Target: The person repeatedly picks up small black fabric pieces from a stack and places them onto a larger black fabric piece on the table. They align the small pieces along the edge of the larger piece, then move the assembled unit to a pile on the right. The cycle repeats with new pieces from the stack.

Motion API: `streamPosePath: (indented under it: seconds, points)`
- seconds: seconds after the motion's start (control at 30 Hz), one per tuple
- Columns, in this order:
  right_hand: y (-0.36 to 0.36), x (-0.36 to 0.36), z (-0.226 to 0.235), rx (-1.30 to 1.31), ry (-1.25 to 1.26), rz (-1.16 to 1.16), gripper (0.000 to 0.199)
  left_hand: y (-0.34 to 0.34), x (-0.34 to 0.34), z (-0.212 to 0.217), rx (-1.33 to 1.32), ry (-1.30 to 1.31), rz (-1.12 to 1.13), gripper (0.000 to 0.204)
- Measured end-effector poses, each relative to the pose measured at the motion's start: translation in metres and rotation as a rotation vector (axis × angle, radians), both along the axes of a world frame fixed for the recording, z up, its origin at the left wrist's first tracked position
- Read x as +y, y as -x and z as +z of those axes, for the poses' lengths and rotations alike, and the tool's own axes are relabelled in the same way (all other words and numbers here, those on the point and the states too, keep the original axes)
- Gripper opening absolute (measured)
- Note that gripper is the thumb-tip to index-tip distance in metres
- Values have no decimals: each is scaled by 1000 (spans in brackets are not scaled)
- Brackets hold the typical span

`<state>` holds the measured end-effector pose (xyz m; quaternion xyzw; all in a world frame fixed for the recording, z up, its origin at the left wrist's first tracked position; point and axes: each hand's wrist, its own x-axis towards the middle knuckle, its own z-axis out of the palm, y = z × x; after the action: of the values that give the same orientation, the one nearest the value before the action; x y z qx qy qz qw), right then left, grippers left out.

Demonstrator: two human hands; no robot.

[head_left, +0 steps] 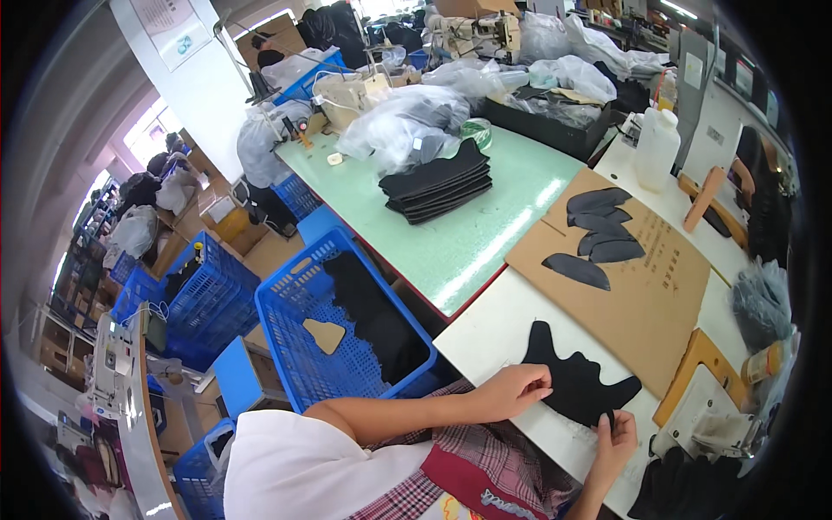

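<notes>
A black cut fabric piece (pixel 579 381) with a wavy, pronged outline lies flat on the white tabletop (pixel 485 334) in front of me. My right hand (pixel 614 440) pinches its near edge between thumb and finger. At the left edge of the same piece is my left hand (pixel 516 388), fingers curled together. Whatever those left fingertips hold, if anything, is too small to make out. Beyond the piece, several dark leaf-shaped pieces (pixel 607 238) rest on a flat cardboard sheet (pixel 646 286).
A stack of black cut pieces (pixel 442 184) sits on the green tabletop (pixel 416 251). To my left stands a blue basket (pixel 299 381) holding black material and a beige piece (pixel 324 335). A sewing machine (pixel 706 425) and black gloves-like fabric (pixel 685 490) are at right, near a white jug (pixel 657 152).
</notes>
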<state>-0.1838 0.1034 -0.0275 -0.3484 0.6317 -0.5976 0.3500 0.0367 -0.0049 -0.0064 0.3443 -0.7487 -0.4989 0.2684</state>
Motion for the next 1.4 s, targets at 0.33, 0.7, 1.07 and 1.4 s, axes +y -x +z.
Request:
streamPosePath:
  seconds: [0.33, 0.7, 1.07, 1.4]
  points:
    - [-3, 5, 31, 72, -63, -23, 10, 6, -10, 31, -33, -46, 14, 14]
    - [2, -10, 79, 305, 1, 41, 10, -3, -17, 37, 158, -62, 174, 6]
    - [0, -15, 68, 475, -60, 59, 12, -12, -6, 21, 71, 18, 110, 8]
    - [1, -18, 44, 381, -159, 70, 14, -4, -1, 16, -81, 68, 181, 21]
